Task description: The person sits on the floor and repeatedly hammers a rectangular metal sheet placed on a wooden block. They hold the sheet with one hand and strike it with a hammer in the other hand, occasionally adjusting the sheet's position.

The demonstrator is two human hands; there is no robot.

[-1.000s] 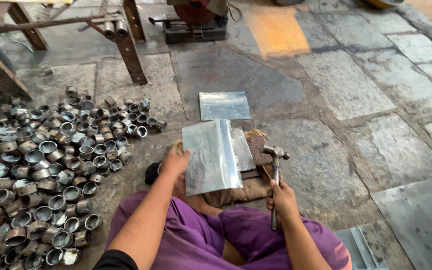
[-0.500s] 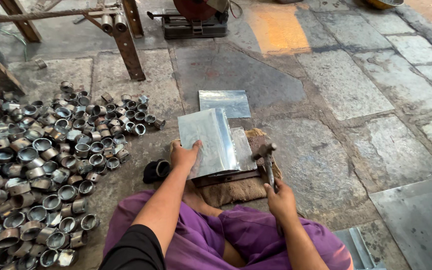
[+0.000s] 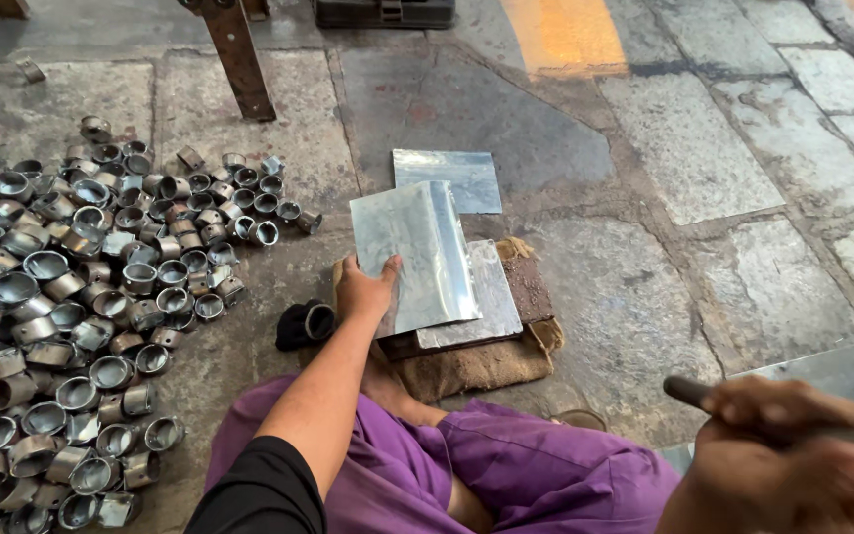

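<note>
Above stone floor, right hand has lifted the hammer handle close.

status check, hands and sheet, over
Left hand gripping bent metal sheet over block. Right hand raised, gripping hammer handle. Nothing in the way.

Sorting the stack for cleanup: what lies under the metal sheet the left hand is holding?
Under the bent metal sheet held by the left hand lies a second flat sheet on a dark block, over burlap sacking. The block's middle is covered, so what else lies there cannot be seen.
</note>
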